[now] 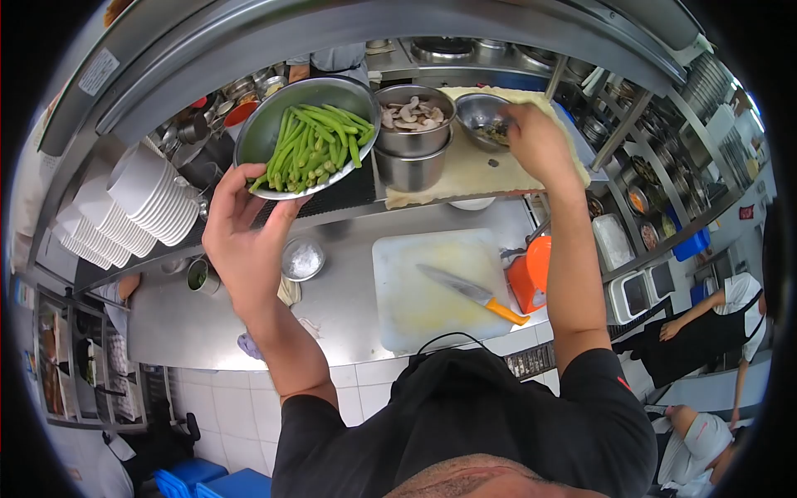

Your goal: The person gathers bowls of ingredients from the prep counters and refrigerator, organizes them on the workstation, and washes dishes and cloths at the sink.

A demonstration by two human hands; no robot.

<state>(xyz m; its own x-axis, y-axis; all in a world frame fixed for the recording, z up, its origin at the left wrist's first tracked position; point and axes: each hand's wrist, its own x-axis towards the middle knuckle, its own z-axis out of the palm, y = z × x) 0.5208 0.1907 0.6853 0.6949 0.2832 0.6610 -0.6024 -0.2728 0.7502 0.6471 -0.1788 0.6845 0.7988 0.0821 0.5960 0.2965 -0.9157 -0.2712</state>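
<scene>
My left hand (246,228) grips the lower rim of a wide metal bowl (249,137), thumb and fingers around its edge. Long green pods, like green beans (320,141), lie in this bowl, which tilts toward me above the counter. Over on the shelf, my right hand (540,141) is closed at the right rim of a small metal bowl (473,108); some fingertips are hidden. Small dark bits sit in that bowl. Between the hands, a metal pot of sliced mushrooms (415,114) is stacked on another metal pot (413,173).
Below the shelf, a knife with a yellow handle (465,286) lies on a white cutting board (398,315). An orange container (531,270) stands beside it. A small bowl of white grains (304,259) is at left, under stacked white bowls (145,195). Co-workers (706,328) stand at right.
</scene>
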